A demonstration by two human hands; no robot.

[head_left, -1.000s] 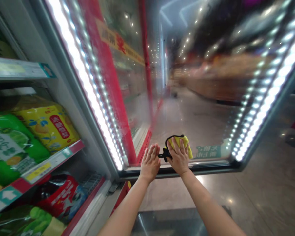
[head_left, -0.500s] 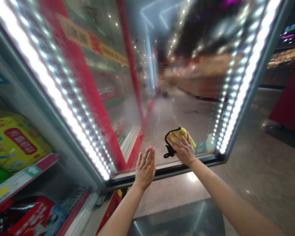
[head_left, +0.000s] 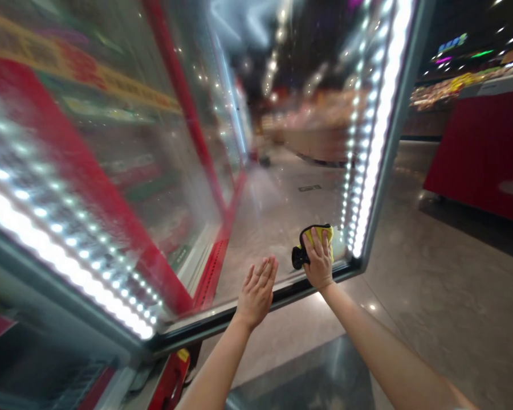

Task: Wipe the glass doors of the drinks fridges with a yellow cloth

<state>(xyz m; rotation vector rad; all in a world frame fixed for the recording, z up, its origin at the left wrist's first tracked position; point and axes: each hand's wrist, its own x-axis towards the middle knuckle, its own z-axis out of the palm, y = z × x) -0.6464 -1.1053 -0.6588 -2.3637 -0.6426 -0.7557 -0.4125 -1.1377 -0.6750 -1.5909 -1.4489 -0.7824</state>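
My right hand (head_left: 318, 261) presses a yellow cloth (head_left: 328, 234) with black edging flat against the glass door (head_left: 256, 228), close to its lower right corner. A dark bunched part of the cloth sticks out left of the fingers. My left hand (head_left: 256, 293) holds nothing; its fingers are stretched out and close together. It is beside the lower door frame (head_left: 214, 327), left of the cloth. Whether it touches the glass I cannot tell.
Bright LED strips (head_left: 378, 125) run up both sides of the door. A red-framed cabinet (head_left: 188, 114) shows through the glass. At lower left is a shelf (head_left: 0, 327). A red stand (head_left: 483, 148) is on the tiled floor (head_left: 448, 307) at right.
My right hand and the cloth have shifted right across the glass, nearer the door's corner. My left hand is also farther right along the frame. The view has turned right.
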